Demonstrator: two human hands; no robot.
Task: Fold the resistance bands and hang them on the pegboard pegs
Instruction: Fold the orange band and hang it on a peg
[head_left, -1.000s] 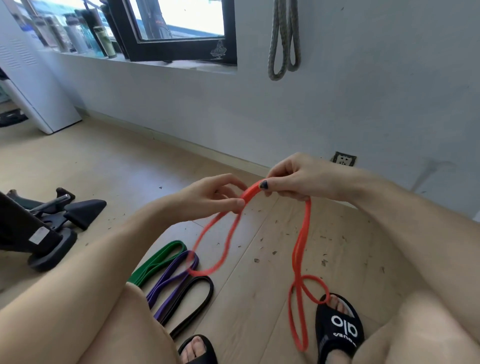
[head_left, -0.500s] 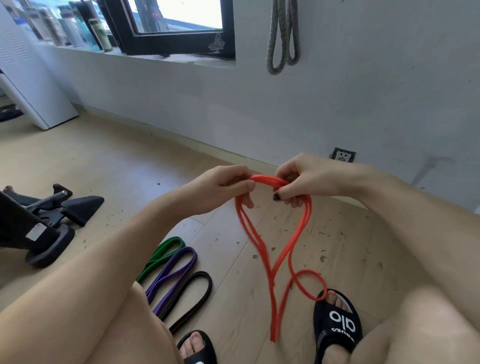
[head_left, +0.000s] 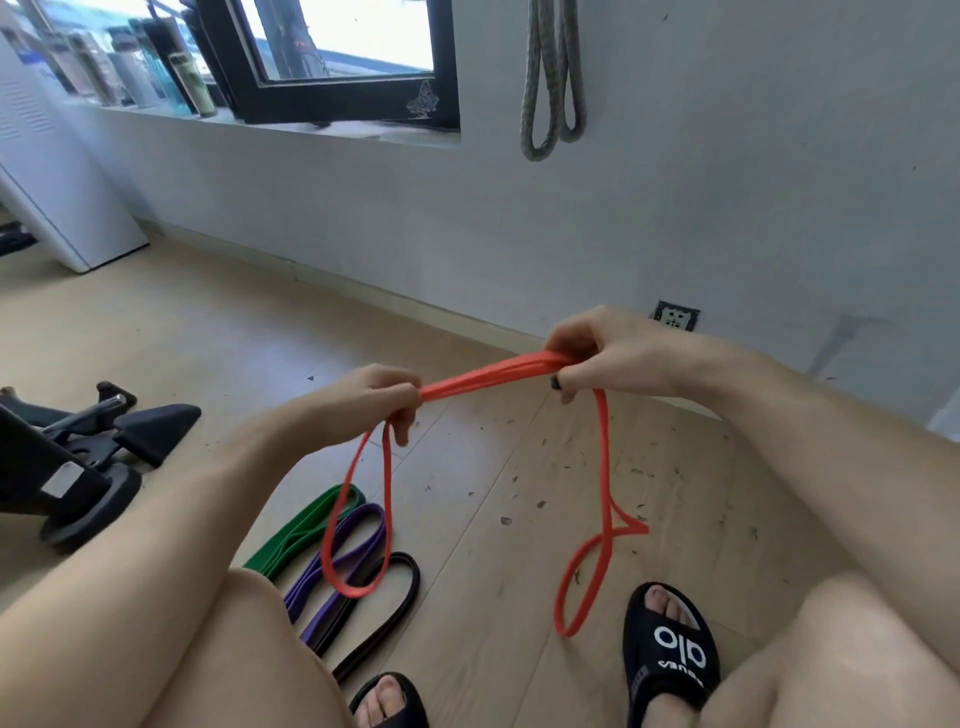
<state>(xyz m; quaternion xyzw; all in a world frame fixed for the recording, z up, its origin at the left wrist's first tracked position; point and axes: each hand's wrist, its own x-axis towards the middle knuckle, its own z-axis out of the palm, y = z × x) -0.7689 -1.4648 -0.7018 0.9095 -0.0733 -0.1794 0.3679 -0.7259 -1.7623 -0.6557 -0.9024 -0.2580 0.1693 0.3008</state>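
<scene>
While the wooden floor (head_left: 467, 322) fills most of the view, three bands lie on it side by side near the person's feet: green band (head_left: 296, 535), purple band (head_left: 343, 561), black band (head_left: 395, 608). Above them the orange band (head_left: 488, 376) is stretched between both hands, a loop drooping from each. Left hand (head_left: 374, 397) grips one end with curled fingers; right hand (head_left: 608, 353) pinches the other.
</scene>
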